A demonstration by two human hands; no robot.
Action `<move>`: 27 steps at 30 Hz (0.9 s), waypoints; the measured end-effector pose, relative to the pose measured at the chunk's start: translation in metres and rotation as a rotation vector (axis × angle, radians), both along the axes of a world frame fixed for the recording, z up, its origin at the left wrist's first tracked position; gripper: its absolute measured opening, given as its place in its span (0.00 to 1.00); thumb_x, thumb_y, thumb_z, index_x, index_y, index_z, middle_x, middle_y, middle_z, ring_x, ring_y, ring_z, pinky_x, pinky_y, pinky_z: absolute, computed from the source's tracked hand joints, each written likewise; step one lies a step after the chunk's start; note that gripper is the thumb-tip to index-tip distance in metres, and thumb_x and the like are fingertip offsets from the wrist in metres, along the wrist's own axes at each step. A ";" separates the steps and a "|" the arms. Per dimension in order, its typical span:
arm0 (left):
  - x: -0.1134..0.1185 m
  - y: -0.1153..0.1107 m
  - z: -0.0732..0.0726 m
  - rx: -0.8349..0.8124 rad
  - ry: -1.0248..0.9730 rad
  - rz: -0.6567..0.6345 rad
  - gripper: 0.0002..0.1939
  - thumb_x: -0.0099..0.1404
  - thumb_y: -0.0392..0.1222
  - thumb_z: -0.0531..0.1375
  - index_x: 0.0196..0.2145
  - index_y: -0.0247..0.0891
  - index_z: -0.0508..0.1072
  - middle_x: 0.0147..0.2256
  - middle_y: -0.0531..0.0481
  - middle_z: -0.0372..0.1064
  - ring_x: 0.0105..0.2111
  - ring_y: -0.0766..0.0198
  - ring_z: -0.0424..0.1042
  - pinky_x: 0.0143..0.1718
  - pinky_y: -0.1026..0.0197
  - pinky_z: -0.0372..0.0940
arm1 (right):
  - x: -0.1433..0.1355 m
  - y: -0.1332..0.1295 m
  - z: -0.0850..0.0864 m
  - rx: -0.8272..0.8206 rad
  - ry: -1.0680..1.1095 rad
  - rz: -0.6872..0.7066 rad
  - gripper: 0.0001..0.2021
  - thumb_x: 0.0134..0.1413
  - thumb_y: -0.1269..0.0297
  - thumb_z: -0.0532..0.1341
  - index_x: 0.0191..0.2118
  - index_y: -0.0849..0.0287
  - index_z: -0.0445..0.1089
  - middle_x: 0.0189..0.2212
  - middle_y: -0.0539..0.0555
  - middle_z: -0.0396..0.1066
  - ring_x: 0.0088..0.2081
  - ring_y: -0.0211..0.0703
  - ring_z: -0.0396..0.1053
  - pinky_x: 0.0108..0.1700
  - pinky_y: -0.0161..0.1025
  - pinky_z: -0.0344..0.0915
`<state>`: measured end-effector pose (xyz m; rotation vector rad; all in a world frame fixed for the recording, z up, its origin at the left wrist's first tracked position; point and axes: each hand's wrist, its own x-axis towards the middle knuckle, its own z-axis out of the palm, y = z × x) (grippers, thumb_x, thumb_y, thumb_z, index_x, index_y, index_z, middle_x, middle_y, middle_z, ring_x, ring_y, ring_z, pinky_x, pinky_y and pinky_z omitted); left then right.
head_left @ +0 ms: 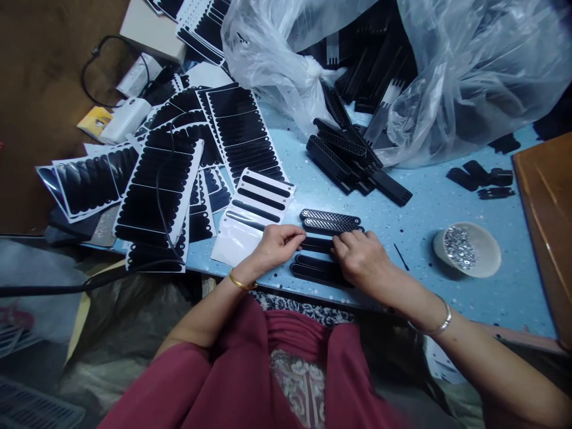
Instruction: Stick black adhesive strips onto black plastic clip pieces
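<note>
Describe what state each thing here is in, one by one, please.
Black piece: lying crosswise, its ends at the two hands.
Left hand: fingertips together at the piece's left end.
Right hand: curled over its right end.
White sheet: some black strips on it, lower part bare.
Bowl: upright, partly filled with small metal pieces.
Plastic bag: open, crumpled, black parts at its mouth.
Textured pieces: side by side, patterned face up.
</note>
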<state>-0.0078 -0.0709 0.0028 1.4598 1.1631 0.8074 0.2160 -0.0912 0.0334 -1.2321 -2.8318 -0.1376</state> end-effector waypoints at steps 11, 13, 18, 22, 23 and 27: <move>0.001 0.002 0.002 0.025 0.043 -0.014 0.08 0.62 0.37 0.59 0.33 0.33 0.78 0.28 0.48 0.76 0.25 0.65 0.76 0.26 0.67 0.67 | 0.010 0.002 -0.008 0.012 0.227 -0.011 0.13 0.64 0.66 0.56 0.42 0.67 0.76 0.27 0.59 0.70 0.31 0.46 0.61 0.33 0.42 0.52; 0.001 0.002 0.001 0.034 0.044 -0.018 0.08 0.62 0.36 0.58 0.33 0.33 0.78 0.29 0.48 0.76 0.25 0.65 0.76 0.27 0.67 0.68 | 0.014 0.002 -0.011 -0.034 0.284 -0.015 0.13 0.65 0.65 0.56 0.44 0.67 0.75 0.28 0.59 0.71 0.32 0.45 0.63 0.34 0.42 0.55; 0.001 0.003 -0.002 0.057 0.059 -0.021 0.08 0.62 0.36 0.58 0.33 0.33 0.78 0.29 0.48 0.76 0.25 0.66 0.75 0.27 0.67 0.68 | 0.020 0.002 -0.019 -0.110 0.414 -0.038 0.13 0.65 0.64 0.56 0.46 0.65 0.75 0.30 0.59 0.73 0.34 0.45 0.66 0.35 0.42 0.60; 0.001 0.003 -0.002 0.057 0.065 -0.024 0.08 0.62 0.36 0.59 0.34 0.33 0.78 0.29 0.48 0.76 0.25 0.66 0.75 0.27 0.67 0.69 | 0.022 0.001 -0.024 -0.132 0.483 -0.046 0.13 0.65 0.64 0.56 0.46 0.63 0.75 0.33 0.59 0.74 0.34 0.45 0.67 0.36 0.42 0.62; 0.001 0.003 -0.002 0.056 0.064 -0.025 0.08 0.62 0.36 0.59 0.34 0.33 0.78 0.29 0.48 0.76 0.25 0.66 0.75 0.27 0.67 0.69 | 0.022 0.001 -0.025 -0.135 0.492 -0.049 0.13 0.64 0.64 0.56 0.47 0.62 0.75 0.33 0.59 0.74 0.34 0.45 0.67 0.36 0.43 0.63; 0.001 0.003 0.001 0.046 0.055 -0.025 0.08 0.62 0.37 0.59 0.34 0.33 0.78 0.30 0.48 0.76 0.26 0.66 0.75 0.28 0.67 0.70 | 0.021 0.000 -0.026 -0.124 0.510 -0.046 0.13 0.64 0.65 0.56 0.47 0.64 0.75 0.33 0.60 0.74 0.34 0.46 0.67 0.36 0.43 0.63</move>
